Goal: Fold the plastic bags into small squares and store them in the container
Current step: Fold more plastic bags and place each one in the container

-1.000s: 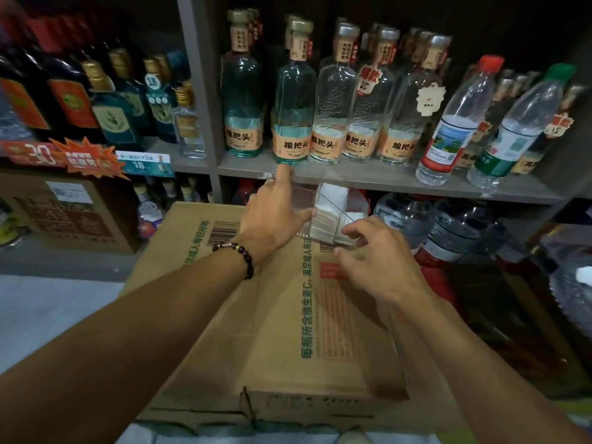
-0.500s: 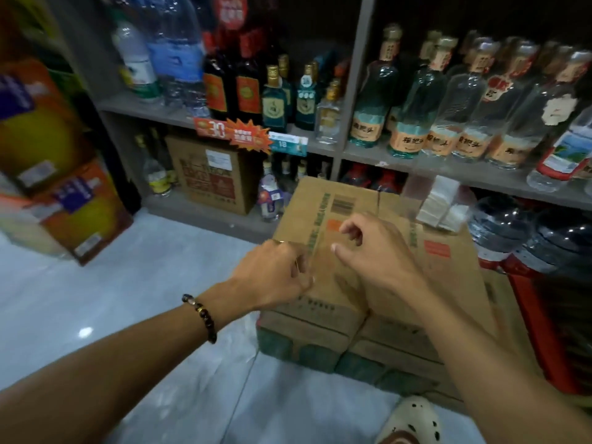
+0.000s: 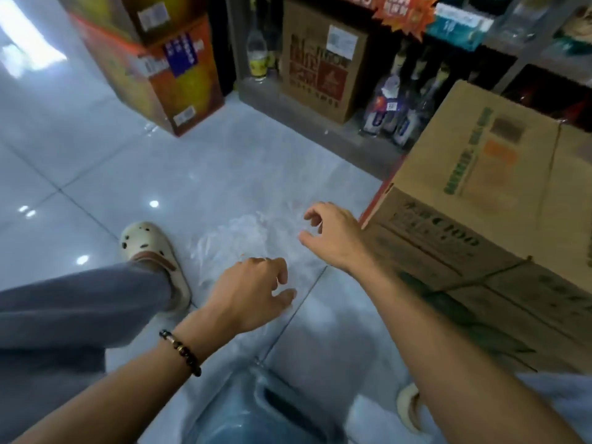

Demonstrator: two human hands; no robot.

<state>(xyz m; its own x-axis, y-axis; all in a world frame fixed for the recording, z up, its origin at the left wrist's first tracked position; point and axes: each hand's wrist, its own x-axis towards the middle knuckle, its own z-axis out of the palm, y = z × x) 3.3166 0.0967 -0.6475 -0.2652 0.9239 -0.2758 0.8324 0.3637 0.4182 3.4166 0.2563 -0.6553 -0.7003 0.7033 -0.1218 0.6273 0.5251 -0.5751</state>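
**Hands lowered toward loose plastic bags on the floor**

Plastic bags (image 3: pixel 253 241), clear and crumpled, are seen lying on the pale tiled floor (image 3: pixel 96 161), between a cream clog (image 3: pixel 150 251) on the left and a stack of cardboard cartons (image 3: pixel 480 219) on the right. Their outline is blurred, and it cannot be told how many are in the heap.

Left hand (image 3: pixel 253 290), with a beaded bracelet (image 3: pixel 181 352) at the wrist, is held above the near edge of the heap. Its fingers are loosely curled and nothing is gripped. Right hand (image 3: pixel 333 235) is held over the far right edge, with thumb and fingers parted as if prepared for a pinch; nothing is gripped there either. Whether either hand touches the plastic cannot be told.

The two hands are placed at opposite edges of the heap, judged to be so that a bag can be lifted and spread. The flat top of the cartons stands close by on the right and is judged a likely folding surface.

The step in hand is judged to be the picking up of an unfolded bag. No storage container can be identified. A blurred bluish object (image 3: pixel 266 411) is seen at the near edge; its nature cannot be told.

Thin film on glossy tile is judged liable to slip or cling.
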